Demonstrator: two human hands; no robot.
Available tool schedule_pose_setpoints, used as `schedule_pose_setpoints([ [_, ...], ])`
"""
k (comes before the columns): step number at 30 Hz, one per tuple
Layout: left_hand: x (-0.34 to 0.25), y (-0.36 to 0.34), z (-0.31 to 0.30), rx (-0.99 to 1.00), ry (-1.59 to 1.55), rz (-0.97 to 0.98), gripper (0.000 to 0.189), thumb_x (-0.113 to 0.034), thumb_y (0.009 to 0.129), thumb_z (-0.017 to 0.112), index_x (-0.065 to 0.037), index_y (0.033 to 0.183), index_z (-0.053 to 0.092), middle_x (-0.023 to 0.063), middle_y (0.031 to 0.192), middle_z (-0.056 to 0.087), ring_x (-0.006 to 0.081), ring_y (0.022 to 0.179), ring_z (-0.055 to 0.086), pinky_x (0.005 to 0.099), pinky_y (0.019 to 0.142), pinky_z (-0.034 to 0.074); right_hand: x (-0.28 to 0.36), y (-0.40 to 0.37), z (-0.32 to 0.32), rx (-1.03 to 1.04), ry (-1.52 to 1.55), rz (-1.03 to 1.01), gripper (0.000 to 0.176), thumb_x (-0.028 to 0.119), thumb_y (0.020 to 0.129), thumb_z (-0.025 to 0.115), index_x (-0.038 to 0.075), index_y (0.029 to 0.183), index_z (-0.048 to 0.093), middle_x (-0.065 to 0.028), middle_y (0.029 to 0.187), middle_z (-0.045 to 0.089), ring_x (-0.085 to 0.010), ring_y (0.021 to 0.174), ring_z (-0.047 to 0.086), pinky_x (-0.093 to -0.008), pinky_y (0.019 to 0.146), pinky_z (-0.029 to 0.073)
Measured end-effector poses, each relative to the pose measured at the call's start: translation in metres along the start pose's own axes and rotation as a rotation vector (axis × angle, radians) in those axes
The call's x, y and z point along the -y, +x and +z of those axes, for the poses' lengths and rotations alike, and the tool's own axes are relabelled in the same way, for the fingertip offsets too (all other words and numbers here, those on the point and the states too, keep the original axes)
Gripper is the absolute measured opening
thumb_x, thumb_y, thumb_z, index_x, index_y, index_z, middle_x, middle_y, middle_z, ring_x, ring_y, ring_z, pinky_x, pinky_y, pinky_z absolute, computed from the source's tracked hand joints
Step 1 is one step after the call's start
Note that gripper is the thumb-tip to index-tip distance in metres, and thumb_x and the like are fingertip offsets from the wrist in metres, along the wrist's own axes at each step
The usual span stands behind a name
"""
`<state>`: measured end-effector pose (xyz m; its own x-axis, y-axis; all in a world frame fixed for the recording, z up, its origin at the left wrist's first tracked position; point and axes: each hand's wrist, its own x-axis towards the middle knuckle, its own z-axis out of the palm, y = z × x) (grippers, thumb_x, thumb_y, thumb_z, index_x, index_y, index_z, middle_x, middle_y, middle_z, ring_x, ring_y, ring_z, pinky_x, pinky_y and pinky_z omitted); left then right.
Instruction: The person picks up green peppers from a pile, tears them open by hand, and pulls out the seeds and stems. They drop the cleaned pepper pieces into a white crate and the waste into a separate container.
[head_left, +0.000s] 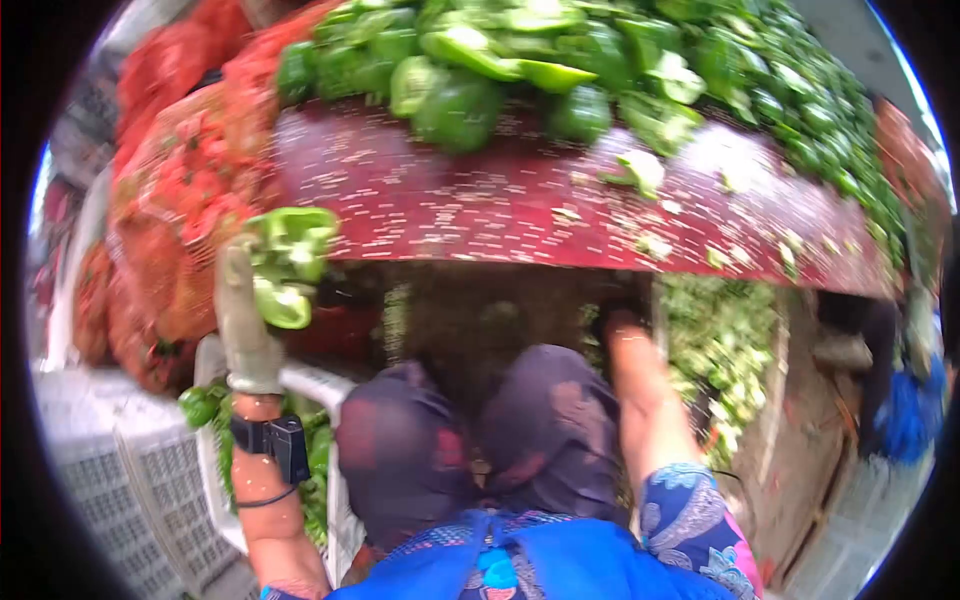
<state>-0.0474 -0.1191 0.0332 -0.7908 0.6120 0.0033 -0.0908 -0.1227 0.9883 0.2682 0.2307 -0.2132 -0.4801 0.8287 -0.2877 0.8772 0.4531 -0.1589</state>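
My left hand point(245, 310), in a pale glove, is at the left end of the red tabletop and grips cut green bell pepper pieces point(295, 245). The hollow insides of the pieces show. Blur keeps me from telling how many there are. My right hand point(622, 322) is low beside my right knee, below the table's front edge; its fingers are dark and hidden. On the red table point(440, 200), strewn with pale seeds, lies a heap of whole and cut green bell peppers point(460, 105).
Red mesh sacks point(185, 200) stand at the left. Beside my left forearm is a white crate point(335, 500) with green peppers. Pale green pepper scraps point(725, 350) fill a space below the table at right. Another person's arm point(915, 320) is at the far right.
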Motion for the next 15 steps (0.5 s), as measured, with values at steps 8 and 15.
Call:
schedule_pose_setpoints([
  [8,0.021,-0.013,-0.026,0.109,-0.618,-0.245,0.057,-0.061,0.100,0.050,-0.009,0.120,0.059,0.0182,0.124,0.065,0.0432,0.109,0.067,0.0619,0.074,0.062,-0.011,0.021,0.015,0.033,0.031,0.109,0.034,0.032,0.078,0.074,0.010,0.105,0.073,-0.0226,0.102,0.073,-0.0428,0.099,0.070,-0.0497,0.087,0.056],
  [15,0.023,-0.031,-0.019,0.222,-0.683,-0.218,0.057,-0.062,0.100,0.048,-0.009,0.121,0.052,0.0223,0.127,0.062,0.0437,0.112,0.066,0.0606,0.076,0.061,-0.010,0.005,0.008,0.029,0.066,0.119,0.039,0.032,0.078,0.075,0.010,0.110,0.072,-0.0221,0.103,0.073,-0.0427,0.100,0.070,-0.0493,0.088,0.056],
])
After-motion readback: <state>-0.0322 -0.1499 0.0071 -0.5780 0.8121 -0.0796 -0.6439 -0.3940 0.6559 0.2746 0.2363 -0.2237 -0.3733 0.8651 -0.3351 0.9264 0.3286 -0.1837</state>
